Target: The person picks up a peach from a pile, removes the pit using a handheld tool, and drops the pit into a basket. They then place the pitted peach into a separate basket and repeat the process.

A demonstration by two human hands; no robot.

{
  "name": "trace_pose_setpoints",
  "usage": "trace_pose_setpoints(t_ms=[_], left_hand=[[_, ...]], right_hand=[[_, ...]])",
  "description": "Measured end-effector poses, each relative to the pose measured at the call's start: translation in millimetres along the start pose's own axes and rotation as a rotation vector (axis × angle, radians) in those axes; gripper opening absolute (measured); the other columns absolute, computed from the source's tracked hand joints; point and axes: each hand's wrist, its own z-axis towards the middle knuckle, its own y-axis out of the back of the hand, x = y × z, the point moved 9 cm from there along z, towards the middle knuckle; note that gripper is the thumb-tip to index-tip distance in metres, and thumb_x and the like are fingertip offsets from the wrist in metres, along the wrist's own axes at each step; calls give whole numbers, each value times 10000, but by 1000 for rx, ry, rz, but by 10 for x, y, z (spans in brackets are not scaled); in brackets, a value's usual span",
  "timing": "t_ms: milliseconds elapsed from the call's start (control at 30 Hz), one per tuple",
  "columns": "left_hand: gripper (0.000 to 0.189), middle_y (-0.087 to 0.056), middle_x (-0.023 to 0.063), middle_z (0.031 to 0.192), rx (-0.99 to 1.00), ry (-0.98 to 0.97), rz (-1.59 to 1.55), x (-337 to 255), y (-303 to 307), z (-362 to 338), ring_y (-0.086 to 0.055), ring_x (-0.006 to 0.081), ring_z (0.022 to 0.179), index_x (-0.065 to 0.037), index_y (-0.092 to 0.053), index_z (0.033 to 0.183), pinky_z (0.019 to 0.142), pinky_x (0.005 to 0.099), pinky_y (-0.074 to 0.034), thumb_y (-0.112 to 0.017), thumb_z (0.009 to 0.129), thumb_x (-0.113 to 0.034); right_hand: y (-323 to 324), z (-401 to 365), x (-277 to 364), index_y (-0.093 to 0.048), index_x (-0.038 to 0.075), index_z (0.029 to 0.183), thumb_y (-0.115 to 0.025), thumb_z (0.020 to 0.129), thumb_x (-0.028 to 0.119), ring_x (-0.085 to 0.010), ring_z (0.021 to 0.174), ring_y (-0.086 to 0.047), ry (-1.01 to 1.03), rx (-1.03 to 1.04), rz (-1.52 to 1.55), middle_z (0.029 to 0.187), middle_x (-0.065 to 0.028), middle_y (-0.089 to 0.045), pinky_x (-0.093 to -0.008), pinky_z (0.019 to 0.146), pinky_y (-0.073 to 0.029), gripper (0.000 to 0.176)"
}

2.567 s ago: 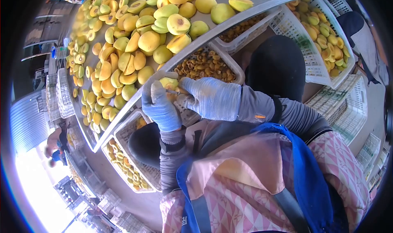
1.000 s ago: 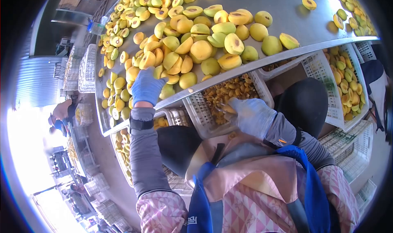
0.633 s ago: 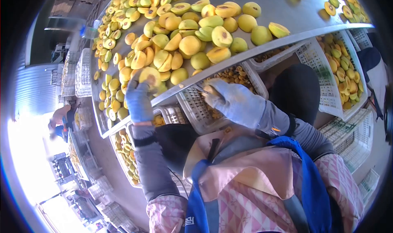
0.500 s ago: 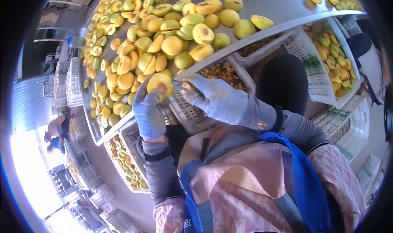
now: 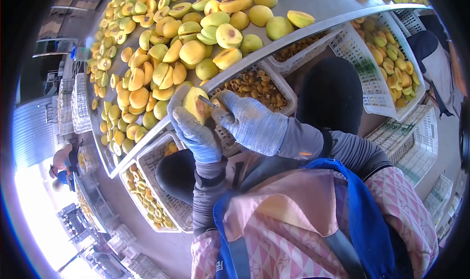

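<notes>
My left hand (image 5: 198,132), in a bluish-grey glove, holds a halved yellow fruit (image 5: 195,104) with its cut face turned to the right. My right hand (image 5: 254,122), gloved the same way, is closed around a small metal tool (image 5: 208,101), whose tip meets the fruit's brown centre. Both hands are just off the near edge of a metal table (image 5: 289,44), where many halved yellow-green fruits (image 5: 192,52) are heaped. Below the hands sits a crate of brown pits (image 5: 259,89), partly covered by my right hand.
Crates of fruit stand at the lower left (image 5: 147,195) and right (image 5: 391,68). An emptier white crate (image 5: 411,142) is lower right. My knees flank the work spot. Another person (image 5: 63,164) is far left; a person's clothed leg (image 5: 433,58) shows at the right edge.
The tool tip has moved onto the fruit's centre. My left hand has shifted slightly right and turned the fruit. The view has shifted a little, showing more of the pit crate and my left knee.
</notes>
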Motion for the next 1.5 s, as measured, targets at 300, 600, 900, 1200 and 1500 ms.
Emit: trace_pose_setpoints(t_ms=[300, 600, 900, 1200, 1500], left_hand=[[603, -558, 148, 1152, -83, -24, 96, -81, -48, -26, -552, 236, 1040, 26, -534, 1220, 933, 363, -462, -327, 1018, -504], [569, -627, 140, 1012, 117, 73, 169, -6, -25, 48, -613, 223, 894, 30, -568, 1152, 831, 336, -510, -374, 1010, -485], [387, -663, 80, 862, -32, 257, -16, 109, -29, 43, -608, 134, 756, 35, -641, 1011, 678, 262, -506, -592, 961, -346], [452, -637, 63, 824, 110, 365, -166, 423, -319, 122, -625, 158, 700, -7, -609, 1008, 655, 274, -525, -604, 937, -454], [404, -646, 57, 876, 84, 340, -157, 416, -317, 67, -629, 141, 758, -18, -623, 1027, 662, 275, -519, -570, 967, -414]], right_hand=[[-85, 2, -167, -531, -17, 1103, -554, 963, 179, -401, 765, -641, -143, 100, 84, 868, -219, -643, -424, 650, -514, 242], [-65, -77, 44, -534, -26, 1065, -622, 907, 211, -365, 650, -644, 120, 130, -237, 701, -195, -621, -435, 556, -512, 298], [20, -97, 21, -576, 29, 941, -589, 920, 283, -352, 581, -635, 280, -23, -248, 614, -164, -606, -440, 539, -512, 255], [-74, -21, -403, -615, -2, 976, -546, 957, 330, -332, 704, -664, -186, 295, -158, 742, -198, -658, -408, 634, -520, 340], [-239, -76, -754, -688, 10, 977, -578, 931, 470, -124, 607, -542, -381, 315, 463, 711, -45, -610, -293, 574, -461, 476]])
